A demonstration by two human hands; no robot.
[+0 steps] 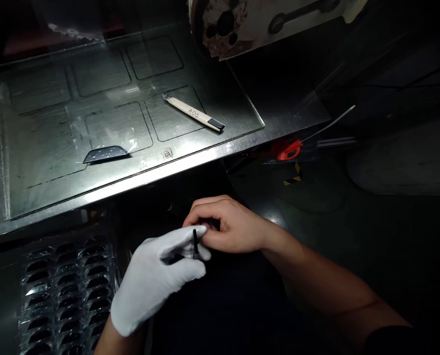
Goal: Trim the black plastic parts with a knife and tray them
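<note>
My left hand (156,271), in a white glove, is in front of the table edge with a thin black piece (195,242) seen edge-on between its fingers. My bare right hand (230,224) meets the gloved fingertips, its fingers curled and pinched. Whatever those right fingers hold is hidden behind the hand. On the table lies a cream utility knife (190,111) marked A06, with a black end. To its left rests a dark trapezoid part (106,154) with light specks, beside clear film.
A metal-edged table (205,157) with drawn rounded rectangles spans the upper left. Below it sits a clear tray (55,296) of several dark parts. A worn machine arm (256,29) overhangs the back. An orange-handled tool (289,149) sticks out beneath the right edge.
</note>
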